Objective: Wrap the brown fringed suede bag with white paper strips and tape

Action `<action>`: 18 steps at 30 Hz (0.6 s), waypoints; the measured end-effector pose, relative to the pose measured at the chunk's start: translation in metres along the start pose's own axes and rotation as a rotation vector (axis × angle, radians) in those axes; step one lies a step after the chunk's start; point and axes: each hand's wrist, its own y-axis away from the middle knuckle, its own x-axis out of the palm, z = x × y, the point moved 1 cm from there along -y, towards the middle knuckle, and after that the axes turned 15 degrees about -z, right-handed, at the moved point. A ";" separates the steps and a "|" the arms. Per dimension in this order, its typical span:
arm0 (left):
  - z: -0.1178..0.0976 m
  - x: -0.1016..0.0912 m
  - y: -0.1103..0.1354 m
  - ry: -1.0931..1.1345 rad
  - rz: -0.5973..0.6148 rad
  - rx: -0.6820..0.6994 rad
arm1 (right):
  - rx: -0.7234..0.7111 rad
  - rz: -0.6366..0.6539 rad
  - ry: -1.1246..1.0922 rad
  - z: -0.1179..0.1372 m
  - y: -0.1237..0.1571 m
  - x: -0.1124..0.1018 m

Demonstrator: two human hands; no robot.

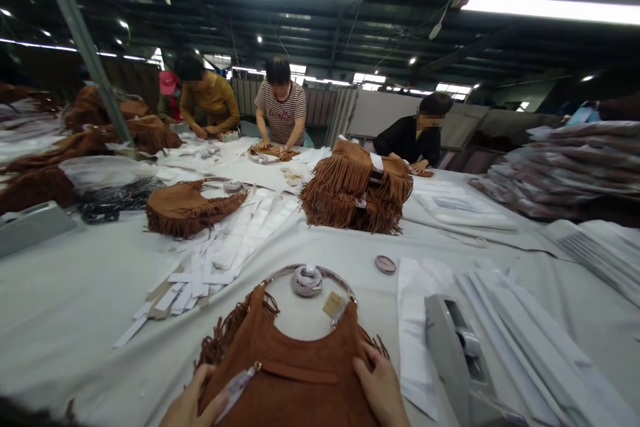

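A brown fringed handbag (295, 360) lies in front of me on the white-covered table. Its wrapped handle (280, 271) arches away from me, with a coiled wrapped strap (307, 280) at its top. A small tan tag (332, 305) hangs near the handle's right end. My left hand (193, 400) grips the bag's left side, thumb on the front beside the plastic-wrapped zipper pull (239, 387). On the right side, my right hand (380, 383) holds the edge with its thumb on top and its fingers partly hidden behind the fringe.
To the right are a grey tape dispenser (463, 360) and white paper strips (530, 347). A tape roll (385, 264) lies ahead. Beyond are stacked fringed bags (345, 180), another bag (193, 207) and loose white strips (200, 277). Several co-workers (283, 107) stand across the table.
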 end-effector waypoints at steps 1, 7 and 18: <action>0.002 -0.001 -0.002 0.005 0.012 -0.008 | -0.001 0.002 0.030 -0.002 0.001 0.003; -0.030 -0.017 -0.051 -0.017 -0.124 0.095 | -0.246 -0.293 0.253 0.011 -0.010 -0.006; -0.122 0.047 -0.164 0.121 0.001 0.299 | -0.031 -0.033 0.223 0.029 -0.119 0.043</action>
